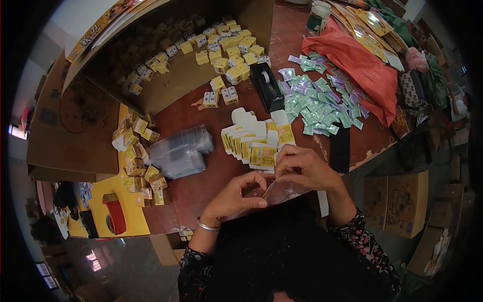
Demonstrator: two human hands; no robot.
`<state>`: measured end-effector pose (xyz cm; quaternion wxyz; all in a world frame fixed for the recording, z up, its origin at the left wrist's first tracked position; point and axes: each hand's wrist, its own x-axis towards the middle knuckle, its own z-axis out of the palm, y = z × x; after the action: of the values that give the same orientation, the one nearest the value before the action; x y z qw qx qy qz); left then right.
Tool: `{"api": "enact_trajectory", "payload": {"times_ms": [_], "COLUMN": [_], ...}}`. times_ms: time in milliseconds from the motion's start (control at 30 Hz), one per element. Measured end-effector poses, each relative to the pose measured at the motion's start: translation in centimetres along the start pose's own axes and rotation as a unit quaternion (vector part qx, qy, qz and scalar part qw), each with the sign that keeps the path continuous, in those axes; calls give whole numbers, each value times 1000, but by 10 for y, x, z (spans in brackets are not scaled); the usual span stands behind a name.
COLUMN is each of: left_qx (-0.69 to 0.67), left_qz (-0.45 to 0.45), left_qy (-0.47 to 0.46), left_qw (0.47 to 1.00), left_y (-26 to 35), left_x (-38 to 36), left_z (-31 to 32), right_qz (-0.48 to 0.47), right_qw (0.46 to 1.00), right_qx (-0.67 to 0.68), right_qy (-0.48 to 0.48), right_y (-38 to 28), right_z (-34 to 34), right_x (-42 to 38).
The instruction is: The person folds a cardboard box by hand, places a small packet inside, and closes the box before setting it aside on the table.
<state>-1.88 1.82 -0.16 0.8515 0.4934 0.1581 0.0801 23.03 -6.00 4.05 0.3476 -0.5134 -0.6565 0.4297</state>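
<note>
My left hand (235,195) and my right hand (308,168) meet near the table's front edge, both with fingers pinched. Between them is a thin piece of card (269,189), seen almost edge-on; its printing cannot be made out. Just beyond the hands lies a fanned pile of flat yellow-and-white cartons (262,153), close to my right fingers. Behind that pile stands a black tape dispenser (272,95). To its right is a heap of small green and purple sachets (319,98). A stack of clear plastic bags (182,151) lies left of the cartons.
A large cardboard box (191,93) lies on its side, with several small yellow boxes (234,63) in and before it. More small boxes (143,168) pile up at left, near a red tape roll (115,214). Red plastic (354,63) and a jar (318,17) are at back right.
</note>
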Motion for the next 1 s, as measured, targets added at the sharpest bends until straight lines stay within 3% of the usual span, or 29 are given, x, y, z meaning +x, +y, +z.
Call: {"api": "enact_trajectory", "payload": {"times_ms": [100, 200, 300, 400, 533, 667, 1000], "left_qx": [-39, -39, -73, -40, 55, 93, 170], "left_qz": [54, 108, 152, 227, 240, 254, 286], "left_qy": [-18, 31, 110, 172, 149, 112, 111], "left_qw": [998, 993, 980, 958, 958, 956, 936], "left_y": [-6, -15, -11, -13, -13, -12, -8], "left_x": [1, -2, -2, -2, -6, -10, -14], "left_z": [3, 0, 12, 27, 36, 34, 37], "right_qz": [-61, -45, -155, -170, -163, -180, -297], "right_qw": [998, 985, 970, 970, 980, 968, 949], "right_qx": [22, 80, 33, 79, 40, 137, 9], "right_qy": [-6, 148, 187, 153, 105, 106, 108], "right_y": [2, -6, 10, 11, 16, 13, 5], "right_z": [0, 9, 15, 33, 50, 52, 42], "right_x": [-1, -7, -13, -12, -12, -8, 5]}}
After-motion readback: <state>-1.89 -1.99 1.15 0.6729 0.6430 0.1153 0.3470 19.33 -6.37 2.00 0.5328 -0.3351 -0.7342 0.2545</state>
